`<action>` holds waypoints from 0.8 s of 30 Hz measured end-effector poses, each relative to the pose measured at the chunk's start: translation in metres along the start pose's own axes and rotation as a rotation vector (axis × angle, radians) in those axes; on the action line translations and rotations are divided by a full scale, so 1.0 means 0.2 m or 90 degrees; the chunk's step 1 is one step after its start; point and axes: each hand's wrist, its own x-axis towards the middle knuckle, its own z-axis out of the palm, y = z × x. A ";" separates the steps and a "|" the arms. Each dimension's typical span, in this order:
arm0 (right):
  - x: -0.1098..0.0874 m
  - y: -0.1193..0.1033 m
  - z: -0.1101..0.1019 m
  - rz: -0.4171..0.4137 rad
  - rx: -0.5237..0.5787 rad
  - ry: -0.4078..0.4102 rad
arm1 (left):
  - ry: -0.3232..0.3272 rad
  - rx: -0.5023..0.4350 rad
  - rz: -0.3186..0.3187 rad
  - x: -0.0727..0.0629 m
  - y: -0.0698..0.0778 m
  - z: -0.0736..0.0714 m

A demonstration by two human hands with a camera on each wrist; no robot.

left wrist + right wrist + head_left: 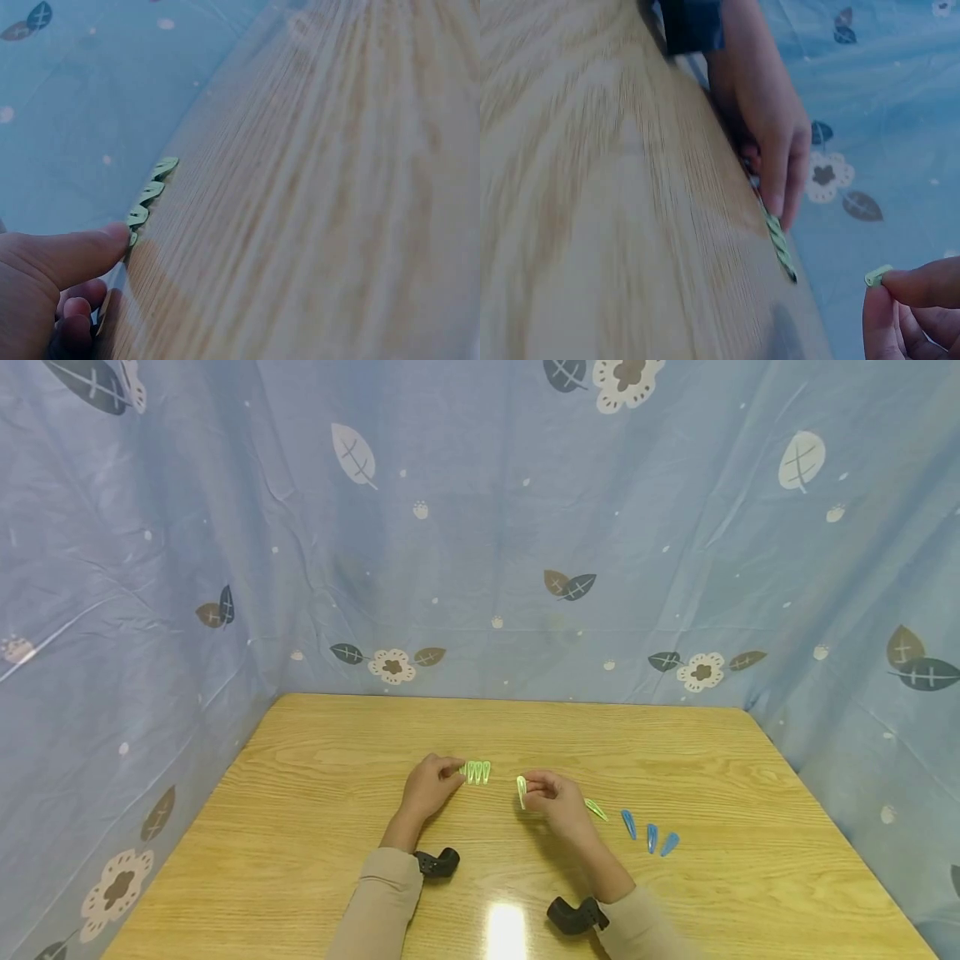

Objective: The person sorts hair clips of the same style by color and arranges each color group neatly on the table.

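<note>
Four-fingered spread aside, my left hand [432, 787] has thumb and index finger at the two ends of the leftmost clip in a row of green snap hair clips [478, 772]. In the left wrist view the thumb [97, 251] meets the near end of that row. My right hand [561, 806] pinches another green hair clip [521, 792] by its side, raised to the right of the row. The right wrist view shows this held clip [878, 275] between thumb and fingertip, with the row [780, 246] lying beyond it beside the left hand.
Right of my right hand, one more green hair clip [596, 810] lies at a slant on the wooden table [337, 735]. Several blue hair clips [652, 837] lie farther right. A patterned blue curtain [480, 527] borders the table's back and sides.
</note>
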 end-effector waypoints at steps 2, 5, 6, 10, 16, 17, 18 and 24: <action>0.01 0.00 0.04 -0.001 0.001 0.006 | 0.000 -0.001 0.001 0.00 0.00 0.00; 0.03 0.02 0.09 -0.004 0.004 0.013 | -0.001 -0.003 0.000 0.00 0.00 0.00; 0.04 0.02 0.10 -0.005 0.005 0.016 | 0.000 -0.003 0.001 -0.01 0.00 0.00; 0.06 0.03 0.15 -0.004 0.002 0.032 | 0.000 -0.005 0.000 -0.01 0.01 0.00; 0.12 0.06 0.22 0.009 -0.017 0.079 | -0.003 -0.009 -0.004 0.00 0.00 0.00; 0.12 0.07 0.23 0.010 -0.022 0.085 | -0.004 -0.009 -0.004 0.00 -0.01 0.00; 0.13 0.07 0.24 0.010 -0.029 0.086 | -0.003 -0.009 -0.001 0.00 -0.01 0.01; 0.18 0.08 0.26 0.027 -0.070 0.109 | -0.001 -0.004 0.007 0.00 0.00 0.00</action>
